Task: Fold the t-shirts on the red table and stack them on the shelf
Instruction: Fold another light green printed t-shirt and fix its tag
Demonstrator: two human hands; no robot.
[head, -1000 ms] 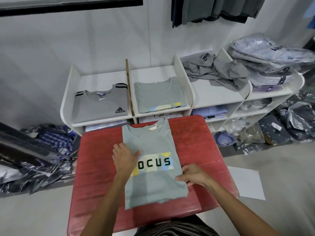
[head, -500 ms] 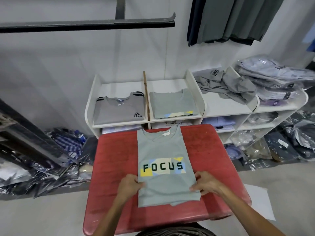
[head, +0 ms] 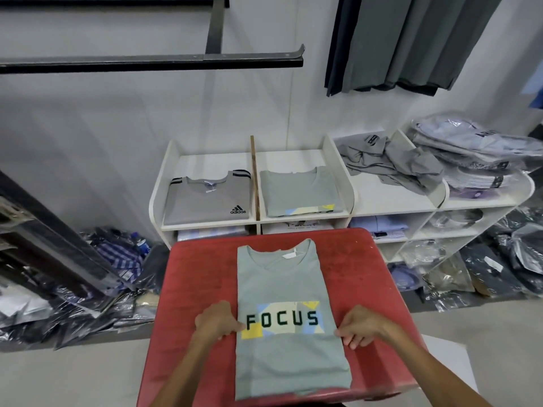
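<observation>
Left hand is pinching the left edge of the grey-green FOCUS t-shirt, fingers curled on the fabric beside the print. Right hand is pinching the right edge at the same height, fingers curled at the hem of the fold. Both forearms are coming in from the bottom of the view.

The shirt is lying flat on the red table, sides already folded in to a narrow strip, collar pointing away toward the shelf, bottom end hanging near the table's near edge.

White shelf is standing just behind the table. A folded grey adidas shirt is sitting in its left top compartment; a folded grey-green shirt in the next one. An unfolded grey pile is lying in the third; bagged shirts are stacked at the right end. Dark clothes are hanging above.
</observation>
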